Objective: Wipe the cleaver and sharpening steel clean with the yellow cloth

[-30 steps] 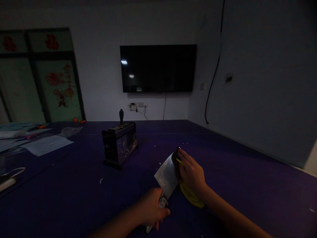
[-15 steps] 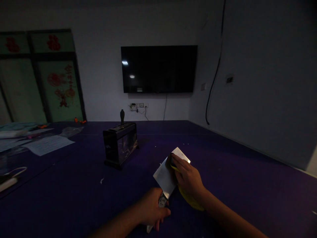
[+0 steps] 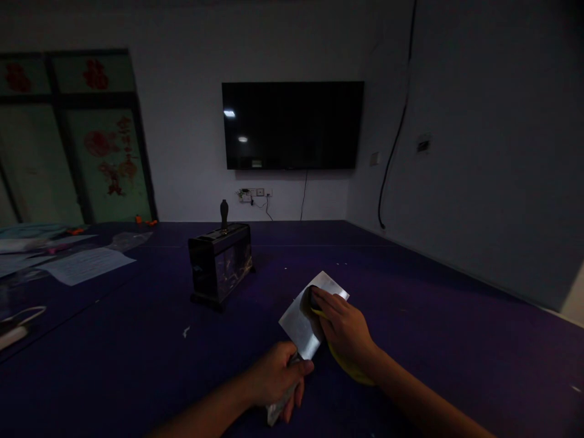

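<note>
My left hand (image 3: pixel 277 376) is closed around the handle of a cleaver (image 3: pixel 296 322) with a broad, shiny rectangular blade. The blade points away from me and slightly to the right, its face lit in patches. My right hand (image 3: pixel 349 328) presses a yellow cloth (image 3: pixel 350 367) onto the blade face, fingers laid over it. Part of the cloth hangs down under my right palm and wrist. A dark patch beside the fingertips could be shadow or cloth; I cannot tell which.
Ahead on the purple tabletop (image 3: pixel 150 340) stands a black knife block (image 3: pixel 219 264) with a dark handle (image 3: pixel 224 213) sticking up. Sheets of paper (image 3: pixel 89 264) and clear plastic (image 3: pixel 130 241) lie at the left. A white device (image 3: pixel 13 336) with a cable sits at the left edge.
The cleaver has shifted slightly left and tilted, its shine now lower on the blade. My left thumb has moved across the handle. The cloth stays on the blade under my right hand.
</note>
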{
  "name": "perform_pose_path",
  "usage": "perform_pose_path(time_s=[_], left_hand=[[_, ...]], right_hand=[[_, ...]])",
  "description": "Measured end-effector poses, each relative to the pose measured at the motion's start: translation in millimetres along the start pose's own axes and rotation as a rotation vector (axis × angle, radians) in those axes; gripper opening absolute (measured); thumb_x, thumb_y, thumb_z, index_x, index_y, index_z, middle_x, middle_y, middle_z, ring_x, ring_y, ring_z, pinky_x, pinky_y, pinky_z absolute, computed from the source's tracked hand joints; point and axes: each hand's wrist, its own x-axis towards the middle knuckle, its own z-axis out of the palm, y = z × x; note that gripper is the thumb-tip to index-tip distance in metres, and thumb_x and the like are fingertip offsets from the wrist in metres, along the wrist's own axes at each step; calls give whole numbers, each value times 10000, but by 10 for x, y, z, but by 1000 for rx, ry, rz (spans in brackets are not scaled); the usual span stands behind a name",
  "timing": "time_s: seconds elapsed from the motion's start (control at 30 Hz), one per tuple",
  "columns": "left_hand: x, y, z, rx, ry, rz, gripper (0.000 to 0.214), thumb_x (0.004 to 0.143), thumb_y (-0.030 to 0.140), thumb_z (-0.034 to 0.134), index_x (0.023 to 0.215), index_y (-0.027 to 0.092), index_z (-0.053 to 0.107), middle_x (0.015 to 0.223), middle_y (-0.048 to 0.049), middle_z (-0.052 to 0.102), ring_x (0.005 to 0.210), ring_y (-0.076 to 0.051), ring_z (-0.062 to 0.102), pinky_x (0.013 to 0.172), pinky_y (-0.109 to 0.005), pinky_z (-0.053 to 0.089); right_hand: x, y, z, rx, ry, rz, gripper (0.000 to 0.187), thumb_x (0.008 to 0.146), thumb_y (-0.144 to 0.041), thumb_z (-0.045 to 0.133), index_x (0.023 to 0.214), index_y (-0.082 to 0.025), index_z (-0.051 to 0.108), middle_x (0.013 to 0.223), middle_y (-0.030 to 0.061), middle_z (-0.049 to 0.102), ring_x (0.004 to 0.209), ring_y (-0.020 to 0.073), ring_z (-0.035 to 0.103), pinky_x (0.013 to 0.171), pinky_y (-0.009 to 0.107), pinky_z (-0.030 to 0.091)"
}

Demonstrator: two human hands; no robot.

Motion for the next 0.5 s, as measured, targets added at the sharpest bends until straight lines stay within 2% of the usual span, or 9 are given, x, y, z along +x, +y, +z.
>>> perform_pose_path(time_s=[0.27,0.5], left_hand=[[19,-30,2,-126,-32,13,376,765,434,483,945,138,336,734,-83,641,279,-58,421,275,-168,300],[15,-20,-52,-208,-84,9,458,714,406,580,1011,134,363,825,-94,643,342,-61,482,334,-173,355]], right_hand=[[-11,11,22,14,31,-7,405,773,-107,384,1148,-156,531,1201,73,547,995,198,555,828,324,491],[-32,36,9,23,152,-73,409,774,-97,390,1165,-138,505,1214,94,529,1018,214,530,831,335,485]])
